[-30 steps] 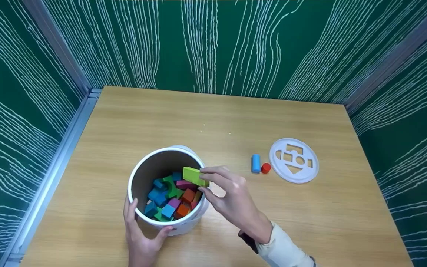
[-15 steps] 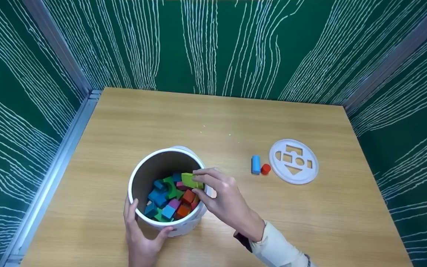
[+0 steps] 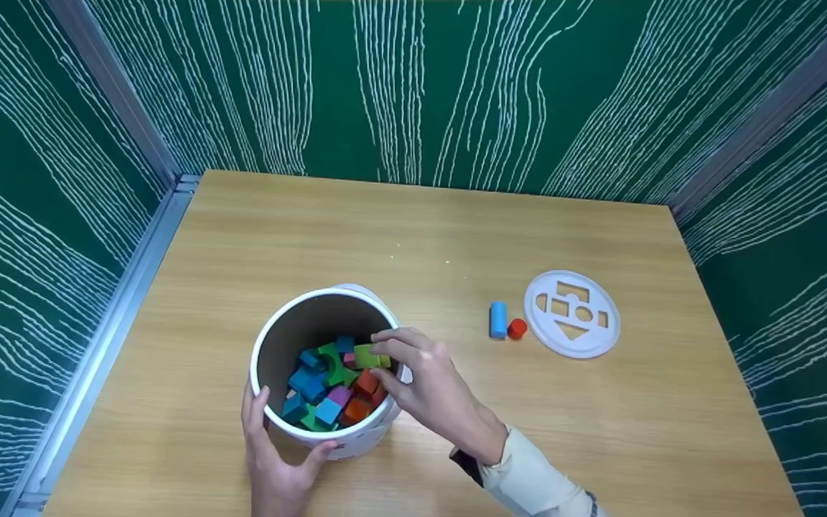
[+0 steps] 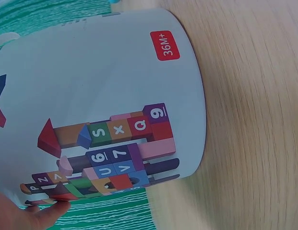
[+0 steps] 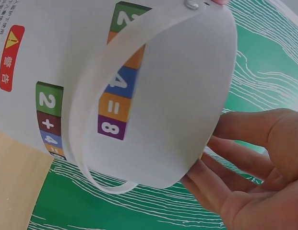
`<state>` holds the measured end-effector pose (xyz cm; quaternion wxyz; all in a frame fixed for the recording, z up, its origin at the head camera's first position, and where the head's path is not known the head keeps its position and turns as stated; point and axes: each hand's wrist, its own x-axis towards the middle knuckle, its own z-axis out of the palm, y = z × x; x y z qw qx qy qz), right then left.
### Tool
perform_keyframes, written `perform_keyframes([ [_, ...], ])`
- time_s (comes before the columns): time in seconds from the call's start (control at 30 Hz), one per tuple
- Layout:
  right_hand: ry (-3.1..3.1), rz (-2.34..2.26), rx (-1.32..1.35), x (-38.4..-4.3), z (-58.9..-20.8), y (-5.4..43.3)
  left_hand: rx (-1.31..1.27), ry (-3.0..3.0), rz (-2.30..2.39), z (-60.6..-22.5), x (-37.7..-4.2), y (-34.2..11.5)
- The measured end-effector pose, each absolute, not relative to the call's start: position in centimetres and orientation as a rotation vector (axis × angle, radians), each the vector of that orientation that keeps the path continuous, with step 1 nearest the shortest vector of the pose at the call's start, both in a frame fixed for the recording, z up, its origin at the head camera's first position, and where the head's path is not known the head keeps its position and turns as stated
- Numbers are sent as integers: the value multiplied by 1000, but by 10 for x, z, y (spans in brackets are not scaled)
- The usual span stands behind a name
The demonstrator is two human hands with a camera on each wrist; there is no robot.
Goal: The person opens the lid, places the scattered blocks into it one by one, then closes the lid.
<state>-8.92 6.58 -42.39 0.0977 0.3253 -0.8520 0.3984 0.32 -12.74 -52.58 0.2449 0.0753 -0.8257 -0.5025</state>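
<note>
A white bucket [image 3: 363, 439] stands on the table with colourful wooden blocks [image 3: 307, 380] inside. My left hand [image 3: 281, 467] grips its near left side, the thumb below the rim and the fingers along the outer wall. Over the right rim reaches my right hand [image 3: 435, 388], pinching a yellow-green block [image 3: 366, 356] among the other blocks. Printed toy blocks cover the bucket's wall [image 4: 91, 72] in the left wrist view, where part of the left hand [image 4: 24, 218] shows. In the right wrist view the right hand's [image 5: 264, 172] fingertips are hidden behind the rim.
Right of the bucket lie a blue cylinder [image 3: 498, 320] and a small red cylinder [image 3: 517, 329]. Beside them rests a white round lid [image 3: 586, 345] with cut-out shapes. A white strap handle [image 5: 84, 110] hangs on the bucket. Green patterned walls [image 3: 456, 93] enclose the table.
My right hand has moved left and down into the bucket with the yellow-green block, which now sits lower among the others. The left hand has stayed on the bucket.
</note>
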Motion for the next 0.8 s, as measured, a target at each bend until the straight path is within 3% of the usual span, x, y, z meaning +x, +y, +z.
perform_keyframes([
  [0.8, -2331, 1253, 1015, -93, -426, 79, 200, -2249, -1367, -526, 4, -127],
])
